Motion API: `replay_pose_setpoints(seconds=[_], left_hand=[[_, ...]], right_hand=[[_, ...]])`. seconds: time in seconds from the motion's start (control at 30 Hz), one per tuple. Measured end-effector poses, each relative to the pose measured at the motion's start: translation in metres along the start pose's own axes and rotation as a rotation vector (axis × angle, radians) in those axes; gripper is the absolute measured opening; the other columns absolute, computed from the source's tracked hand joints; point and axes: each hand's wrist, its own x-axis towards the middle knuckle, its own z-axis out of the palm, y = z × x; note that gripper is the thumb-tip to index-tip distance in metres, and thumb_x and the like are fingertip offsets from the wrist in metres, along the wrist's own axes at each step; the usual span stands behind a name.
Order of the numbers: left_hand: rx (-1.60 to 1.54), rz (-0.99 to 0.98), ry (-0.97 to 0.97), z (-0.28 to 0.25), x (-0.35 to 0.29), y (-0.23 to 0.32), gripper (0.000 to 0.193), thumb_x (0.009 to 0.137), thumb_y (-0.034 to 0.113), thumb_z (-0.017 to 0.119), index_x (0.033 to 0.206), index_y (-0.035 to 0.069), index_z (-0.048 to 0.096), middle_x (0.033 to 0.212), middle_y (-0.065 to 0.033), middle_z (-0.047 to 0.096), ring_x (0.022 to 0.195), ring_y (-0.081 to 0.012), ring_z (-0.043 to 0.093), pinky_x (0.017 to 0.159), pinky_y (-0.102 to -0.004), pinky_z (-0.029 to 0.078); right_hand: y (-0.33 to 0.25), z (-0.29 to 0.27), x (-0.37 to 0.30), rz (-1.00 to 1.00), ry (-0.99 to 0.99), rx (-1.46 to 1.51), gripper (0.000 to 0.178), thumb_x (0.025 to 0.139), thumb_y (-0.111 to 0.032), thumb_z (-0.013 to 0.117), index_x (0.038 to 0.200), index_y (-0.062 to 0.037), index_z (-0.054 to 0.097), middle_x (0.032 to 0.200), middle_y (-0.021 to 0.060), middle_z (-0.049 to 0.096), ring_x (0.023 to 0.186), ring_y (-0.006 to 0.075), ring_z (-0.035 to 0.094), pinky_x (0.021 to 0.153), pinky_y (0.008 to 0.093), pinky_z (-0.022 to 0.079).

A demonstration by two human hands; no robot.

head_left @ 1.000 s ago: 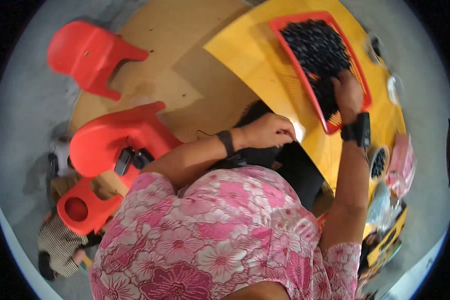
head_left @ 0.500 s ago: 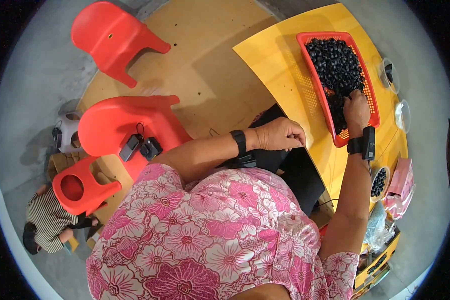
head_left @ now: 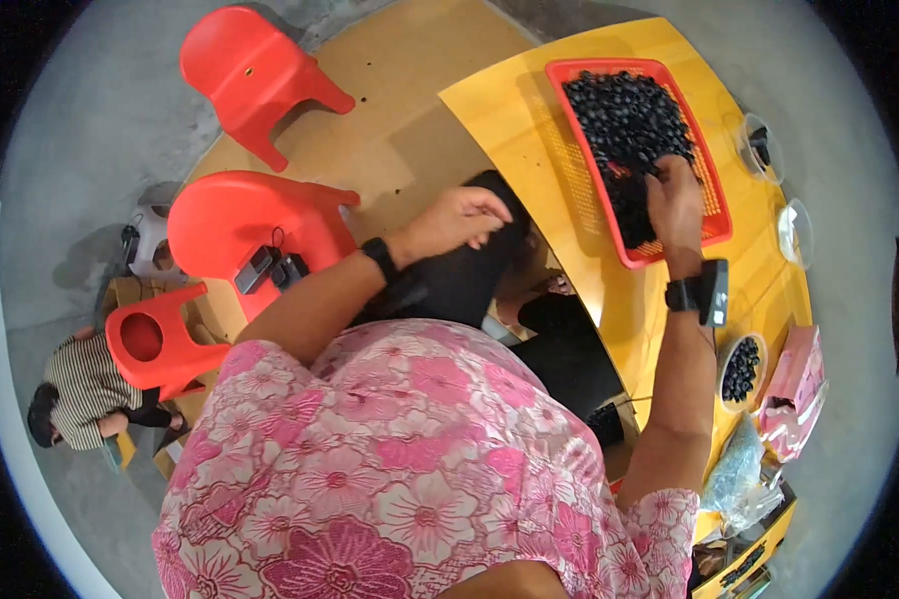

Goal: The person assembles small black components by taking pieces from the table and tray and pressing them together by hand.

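My right hand point(head_left: 676, 200) was down inside the red perforated plastic basket point(head_left: 721, 222), its fingers and thumb bent among the small black pieces point(head_left: 624, 110); whether they gripped one I could not tell, since my own knuckles covered the tips. Those pieces lay heaped thickest toward the far end of the basket and ran down its left side, while its slotted floor showed bare beside my hand on the right. The basket sat on the yellow table point(head_left: 504, 100), out ahead of me and to my right. My left hand point(head_left: 459, 222) hung over my dark-trousered lap, well apart from the basket, with its fingers loosely curled toward the thumb; I could not tell if anything small was pinched there. A black wristband point(head_left: 379, 258) circled my left wrist, and a strapped black device point(head_left: 712, 293) sat on my right. Along the table's right side stood a clear round tub point(head_left: 756, 146) with something black in it, a second clear round container point(head_left: 796, 235), and, nearer me, a pale bowl point(head_left: 743, 371) of black pieces, just beside a pink package point(head_left: 791, 367). Nearer still lay a clear plastic bag point(head_left: 737, 469). Off to my left, small black devices point(head_left: 260, 269) rested on a red plastic chair point(head_left: 225, 215), and a person in a striped top point(head_left: 88, 379) bent low beyond it.
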Motion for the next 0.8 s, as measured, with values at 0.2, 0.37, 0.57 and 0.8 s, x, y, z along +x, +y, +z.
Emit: replay_pose_setpoints(seconds=[0.2,0.37,0.57,0.8], left_hand=[[0.153,0.009,0.167,-0.039,-0.045,0.023,0.013,0.088,0.009,0.057,0.099,0.003,0.062,0.078,0.0016,0.058,0.064,-0.0047,0.054,0.06,-0.0191,0.047],[0.196,0.078,0.38,-0.13,-0.03,0.004,0.015,0.086,0.007,0.056,0.098,0.004,0.065,0.08,0.001,0.06,0.069,-0.0055,0.055,0.062,-0.0202,0.046],[0.342,-0.04,0.563,-0.281,0.041,-0.087,0.02,0.083,0.015,0.06,0.098,0.003,0.066,0.084,-0.007,0.066,0.076,-0.013,0.061,0.07,-0.0271,0.049],[0.763,-0.159,0.619,-0.377,0.087,-0.163,0.031,0.079,0.022,0.06,0.106,0.008,0.064,0.095,-0.0138,0.066,0.089,-0.0264,0.063,0.081,-0.0344,0.049]], right_hand=[[0.004,-0.003,-0.003,-0.129,-0.073,-0.04,0.026,0.075,-0.008,0.06,0.1,-0.0037,0.055,0.089,0.022,0.057,0.084,0.0417,0.056,0.073,0.0471,0.047],[-0.04,-0.02,-0.013,-0.081,0.084,-0.104,0.024,0.079,-0.006,0.059,0.104,-0.0053,0.058,0.095,0.0178,0.057,0.082,0.0376,0.058,0.071,0.0427,0.049],[-0.16,0.031,-0.015,-0.239,-0.175,0.103,0.036,0.077,0.0,0.061,0.112,-0.0047,0.058,0.112,0.0151,0.057,0.103,0.0326,0.056,0.088,0.0393,0.047],[-0.155,0.12,0.017,-0.186,-0.526,-0.003,0.062,0.078,-0.005,0.061,0.136,-0.0098,0.039,0.141,0.0187,0.034,0.13,0.0411,0.031,0.106,0.0479,0.029]])
